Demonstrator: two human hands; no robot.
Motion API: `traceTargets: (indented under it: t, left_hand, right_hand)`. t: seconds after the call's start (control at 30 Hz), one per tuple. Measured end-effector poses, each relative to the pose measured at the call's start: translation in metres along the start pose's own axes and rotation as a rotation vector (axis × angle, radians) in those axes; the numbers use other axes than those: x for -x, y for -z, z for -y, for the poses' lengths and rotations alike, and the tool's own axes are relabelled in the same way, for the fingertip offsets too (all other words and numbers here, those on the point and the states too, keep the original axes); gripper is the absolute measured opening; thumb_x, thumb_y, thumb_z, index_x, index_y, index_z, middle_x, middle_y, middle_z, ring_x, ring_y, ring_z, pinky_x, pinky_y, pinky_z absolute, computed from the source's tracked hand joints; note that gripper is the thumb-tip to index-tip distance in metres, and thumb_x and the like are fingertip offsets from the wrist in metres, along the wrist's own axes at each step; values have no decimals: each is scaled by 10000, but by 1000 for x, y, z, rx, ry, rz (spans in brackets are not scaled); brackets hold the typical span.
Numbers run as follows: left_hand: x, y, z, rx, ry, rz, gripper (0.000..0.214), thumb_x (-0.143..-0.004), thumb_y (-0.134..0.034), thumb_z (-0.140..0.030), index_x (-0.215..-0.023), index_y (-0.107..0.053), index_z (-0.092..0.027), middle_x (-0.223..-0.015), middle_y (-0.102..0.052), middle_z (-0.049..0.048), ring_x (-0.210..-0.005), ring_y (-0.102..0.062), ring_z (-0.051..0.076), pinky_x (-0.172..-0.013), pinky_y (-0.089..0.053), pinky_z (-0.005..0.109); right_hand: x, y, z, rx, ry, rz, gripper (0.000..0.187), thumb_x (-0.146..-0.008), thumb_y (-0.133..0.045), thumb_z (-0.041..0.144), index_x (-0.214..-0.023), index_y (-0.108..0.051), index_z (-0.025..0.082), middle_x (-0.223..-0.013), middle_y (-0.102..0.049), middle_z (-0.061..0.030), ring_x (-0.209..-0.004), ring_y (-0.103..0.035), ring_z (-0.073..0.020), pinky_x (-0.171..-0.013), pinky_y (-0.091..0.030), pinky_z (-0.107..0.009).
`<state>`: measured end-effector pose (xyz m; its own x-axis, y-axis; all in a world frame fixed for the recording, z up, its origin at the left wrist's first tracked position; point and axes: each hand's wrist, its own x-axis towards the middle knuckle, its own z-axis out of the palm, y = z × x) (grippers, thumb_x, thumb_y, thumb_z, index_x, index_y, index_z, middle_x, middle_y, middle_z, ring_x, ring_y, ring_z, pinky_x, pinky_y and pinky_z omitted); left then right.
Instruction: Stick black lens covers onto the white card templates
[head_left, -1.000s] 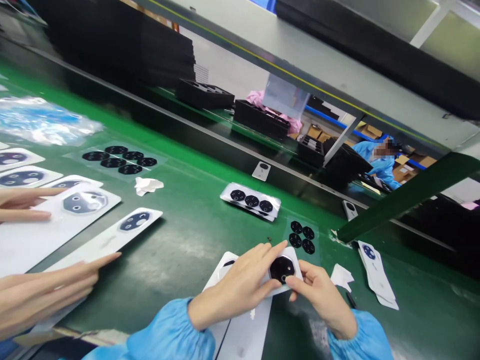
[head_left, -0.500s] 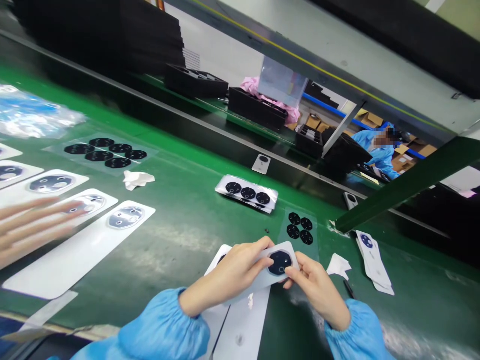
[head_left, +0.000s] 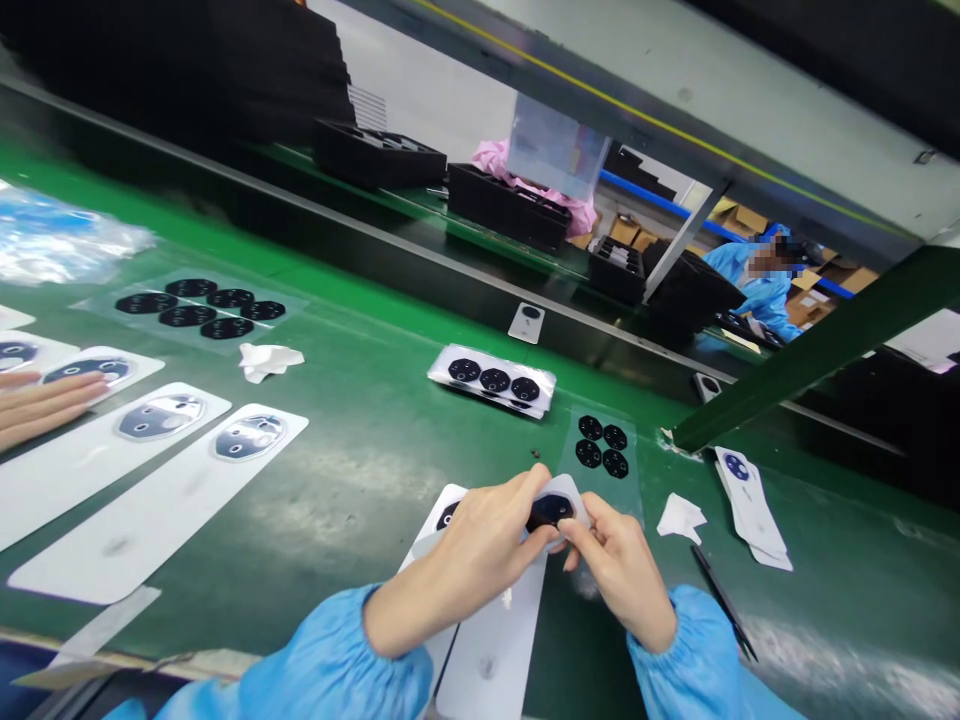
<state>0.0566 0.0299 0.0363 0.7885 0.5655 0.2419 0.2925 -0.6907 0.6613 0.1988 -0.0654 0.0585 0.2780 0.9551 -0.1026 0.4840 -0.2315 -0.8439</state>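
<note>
A white phone back panel (head_left: 568, 490) with a dark octagonal camera piece (head_left: 550, 510) is held up between my two hands, tilted. My left hand (head_left: 480, 545) grips it from the left, its thumb at the lower edge of the dark piece. On the other side my right hand (head_left: 619, 565) pinches the panel's right edge, thumb against the dark piece. Beneath my hands a white panel (head_left: 499, 645) lies on the green bench (head_left: 360, 520). Another white panel (head_left: 429, 530) lies beside it, partly hidden by my left hand and sleeve.
Another person's hand (head_left: 45, 408) is over the white panels (head_left: 172, 500) at left. Black octagonal stickers lie on clear sheets (head_left: 636, 490). A stack of strips (head_left: 544, 400), a paper scrap (head_left: 681, 518), black tweezers (head_left: 724, 600) and a panel stack (head_left: 754, 515) are around. A green post (head_left: 810, 365) slants at right.
The held panel has tipped, so its face shows more narrowly. My right hand has shifted slightly left, uncovering more of the tweezers. The other person's hand has moved left.
</note>
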Motion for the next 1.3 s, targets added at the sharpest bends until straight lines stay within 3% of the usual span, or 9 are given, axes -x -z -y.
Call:
traceTargets:
  t: [0.13, 0.27, 0.47, 0.6, 0.73, 0.87, 1.03, 1.3]
  left_hand:
    - [-5, 12, 0, 67, 44, 107, 152, -844, -529, -263, -905, -391, -239, -716, -546, -38, -611, -534, 167, -533, -284, 246]
    - [-9, 20, -1, 155, 66, 186, 157, -807, -571, -266, -896, -444, -240, -794, -582, -36, -710, -558, 176, -585, -326, 240]
    - [-9, 22, -4, 206, 78, 211, 226, -791, -566, -229, -984, -452, -256, -895, -607, -28, -791, -572, 183, -634, -349, 245]
    - [-9, 25, -5, 190, 63, 247, 180, -800, -558, -247, -929, -433, -239, -867, -596, -16, -770, -564, 184, -625, -350, 250]
    - [-8, 28, -8, 169, 75, 288, 229, -794, -578, -274, -948, -413, -236, -847, -593, -16, -766, -567, 196, -614, -346, 256]
    - [-7, 24, -11, 169, 122, 256, 296, -788, -593, -258, -995, -383, -238, -838, -587, -20, -758, -583, 204, -607, -347, 259]
    - [-4, 16, -10, 136, 120, 172, 289, -792, -580, -232, -967, -351, -246, -801, -579, -32, -679, -571, 197, -572, -329, 255]
    - [0, 12, -8, 104, 62, 127, 278, -809, -560, -206, -982, -347, -251, -802, -592, -28, -692, -589, 203, -561, -320, 248]
  right_hand:
    - [-4, 6, 2, -37, -9, 87, 223, -885, -487, 377, -751, -539, 206, -637, -636, 31, -576, -656, -156, -564, -448, -236]
    - [-10, 12, 1, -229, -31, 216, 167, -839, -555, 362, -838, -558, 194, -748, -627, 19, -681, -642, -167, -606, -513, -272]
    - [-11, 17, 2, -209, -47, 212, 154, -796, -597, 311, -726, -566, 177, -747, -615, 10, -659, -595, -157, -607, -505, -281]
    - [-8, 18, 0, -205, -47, 232, 165, -824, -575, 325, -767, -585, 170, -733, -624, 12, -654, -629, -162, -670, -485, -297]
    - [-7, 13, -5, -326, -87, 191, 239, -775, -635, 396, -801, -588, 163, -744, -640, 0, -639, -624, -154, -636, -501, -292]
    - [-7, 12, -9, -419, -155, 138, 335, -694, -716, 438, -809, -578, 156, -708, -670, -17, -617, -629, -149, -582, -508, -266]
    - [-6, 17, -9, -281, -130, 112, 322, -774, -645, 457, -697, -563, 156, -652, -649, -10, -561, -629, -132, -562, -489, -245]
    - [-6, 18, -7, -275, -111, 166, 312, -812, -604, 465, -785, -617, 154, -732, -675, -28, -649, -666, -164, -649, -496, -268]
